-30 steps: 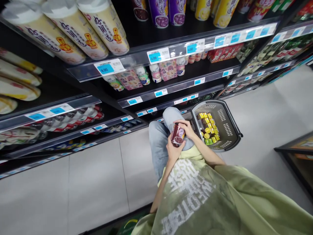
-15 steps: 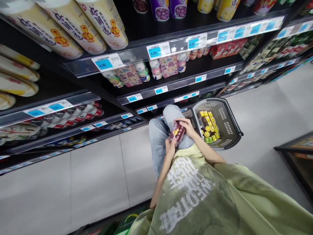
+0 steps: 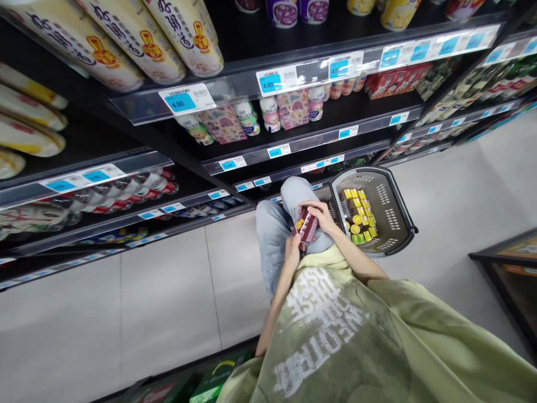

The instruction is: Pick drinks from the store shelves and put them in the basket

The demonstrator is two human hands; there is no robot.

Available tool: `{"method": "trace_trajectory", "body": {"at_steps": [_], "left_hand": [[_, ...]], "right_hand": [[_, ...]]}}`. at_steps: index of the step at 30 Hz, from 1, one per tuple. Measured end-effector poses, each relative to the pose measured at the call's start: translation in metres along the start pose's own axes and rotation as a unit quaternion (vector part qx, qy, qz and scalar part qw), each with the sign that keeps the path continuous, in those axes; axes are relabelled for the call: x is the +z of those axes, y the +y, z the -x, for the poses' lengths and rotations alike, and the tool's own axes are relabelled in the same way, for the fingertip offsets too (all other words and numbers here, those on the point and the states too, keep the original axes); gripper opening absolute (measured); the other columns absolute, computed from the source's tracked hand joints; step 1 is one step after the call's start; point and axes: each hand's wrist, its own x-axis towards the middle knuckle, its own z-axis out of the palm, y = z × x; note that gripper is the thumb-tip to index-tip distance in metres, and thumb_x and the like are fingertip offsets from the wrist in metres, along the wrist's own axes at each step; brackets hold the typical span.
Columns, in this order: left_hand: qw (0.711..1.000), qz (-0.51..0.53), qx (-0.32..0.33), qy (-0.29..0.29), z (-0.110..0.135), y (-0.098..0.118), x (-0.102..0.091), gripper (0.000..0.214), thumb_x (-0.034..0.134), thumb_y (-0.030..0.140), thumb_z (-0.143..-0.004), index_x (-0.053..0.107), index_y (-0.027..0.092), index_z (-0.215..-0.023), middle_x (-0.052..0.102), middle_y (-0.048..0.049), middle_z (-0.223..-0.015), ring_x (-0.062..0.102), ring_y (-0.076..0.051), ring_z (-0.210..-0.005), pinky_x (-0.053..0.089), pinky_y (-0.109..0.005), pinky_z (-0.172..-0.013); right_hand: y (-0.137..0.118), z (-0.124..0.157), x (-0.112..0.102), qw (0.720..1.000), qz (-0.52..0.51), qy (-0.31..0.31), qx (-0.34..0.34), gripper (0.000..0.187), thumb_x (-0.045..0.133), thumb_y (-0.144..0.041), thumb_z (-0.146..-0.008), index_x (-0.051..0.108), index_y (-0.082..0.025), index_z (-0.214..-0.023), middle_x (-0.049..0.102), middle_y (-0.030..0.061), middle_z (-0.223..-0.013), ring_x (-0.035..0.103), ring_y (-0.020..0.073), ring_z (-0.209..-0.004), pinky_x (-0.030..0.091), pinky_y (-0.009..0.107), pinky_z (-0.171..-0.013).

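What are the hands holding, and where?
A maroon printed can: the right hand grips its upper right side, the left hand its lower left, as pictured.

Black upper shelf (image 3: 251,53): cream cylindrical cans (image 3: 191,39), purple cans (image 3: 283,14), yellow cans (image 3: 399,14). Black shelf below (image 3: 356,115): small white bottles (image 3: 271,115), pink patterned packs (image 3: 293,109), red boxes (image 3: 396,81). Pale grey tiled floor (image 3: 168,313): dark grey perforated plastic basket (image 3: 398,224), near shelving.

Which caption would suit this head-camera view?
Left hand and right hand hold a maroon can near a gray basket.
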Motion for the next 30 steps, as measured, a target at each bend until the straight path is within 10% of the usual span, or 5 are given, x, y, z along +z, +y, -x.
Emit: {"method": "trace_trajectory", "body": {"at_steps": [4,9,15,30], "left_hand": [[1.0,-0.017,0.01,0.005,0.008,0.006,0.001,0.071,0.057,0.089,-0.088,0.058,0.023,-0.061,0.061,-0.0052,-0.056,0.058,-0.02,-0.057,0.048,-0.032,-0.06],[0.996,-0.046,0.032,0.068,0.015,0.013,0.006,0.047,0.08,0.059,-0.079,0.078,0.016,-0.098,0.08,-0.0087,-0.086,0.072,-0.026,-0.078,0.056,-0.034,-0.072],[0.972,-0.141,0.09,0.165,0.019,0.016,0.006,0.065,0.097,0.043,-0.065,0.079,0.015,-0.121,0.082,-0.0139,-0.112,0.079,-0.034,-0.104,0.064,-0.042,-0.094],[0.854,-0.291,0.345,0.259,0.014,-0.021,-0.005,0.048,0.081,0.026,-0.094,0.076,0.02,-0.141,0.067,-0.0128,-0.125,0.073,-0.027,-0.111,0.066,-0.042,-0.098]], "right_hand": [[0.004,0.001,0.0,1.0,-0.007,-0.003,-0.003,0.053,0.072,-0.073,-0.093,0.088,-0.023,-0.101,0.086,0.0095,-0.11,0.08,0.0304,-0.102,0.065,0.042,-0.092],[0.005,0.002,0.002,0.999,-0.05,0.001,-0.006,0.052,0.074,-0.074,-0.093,0.086,-0.024,-0.098,0.084,0.0077,-0.098,0.079,0.0273,-0.09,0.065,0.041,-0.087],[0.0,0.003,0.004,1.0,0.024,0.002,-0.015,0.055,0.069,-0.075,-0.097,0.085,-0.023,-0.099,0.085,0.0075,-0.102,0.079,0.0272,-0.096,0.062,0.04,-0.093],[-0.001,0.001,0.007,0.991,0.131,-0.019,-0.031,0.053,0.057,-0.065,-0.109,0.083,-0.019,-0.107,0.086,0.0093,-0.109,0.079,0.026,-0.102,0.06,0.037,-0.099]]}}
